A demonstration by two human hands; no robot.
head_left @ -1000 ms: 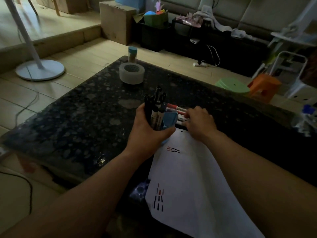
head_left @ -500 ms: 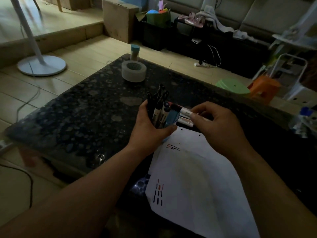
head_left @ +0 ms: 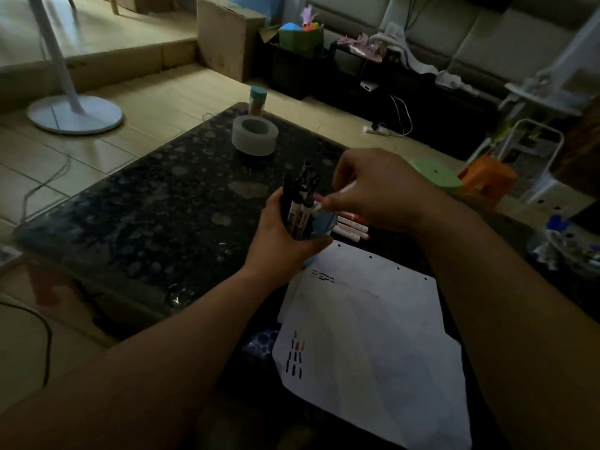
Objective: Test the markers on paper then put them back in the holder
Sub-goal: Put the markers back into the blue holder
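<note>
- Returning markers: right hand [head_left: 380, 190] pinches a red-capped marker [head_left: 319, 199] at the mouth of the holder [head_left: 323, 222].
- Left hand [head_left: 285, 241] has its fingers curled round the blue holder, at the far edge of the paper [head_left: 373, 319].
- Next, probably: slide it in, then collect the loose markers [head_left: 352, 227] just right.

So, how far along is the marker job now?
Done: test strokes mark the paper, and black markers stand in the holder, which the left hand grips. In hand: the right hand holds a red marker at the holder's mouth. Left: more red markers lie on the table beside it.
</note>
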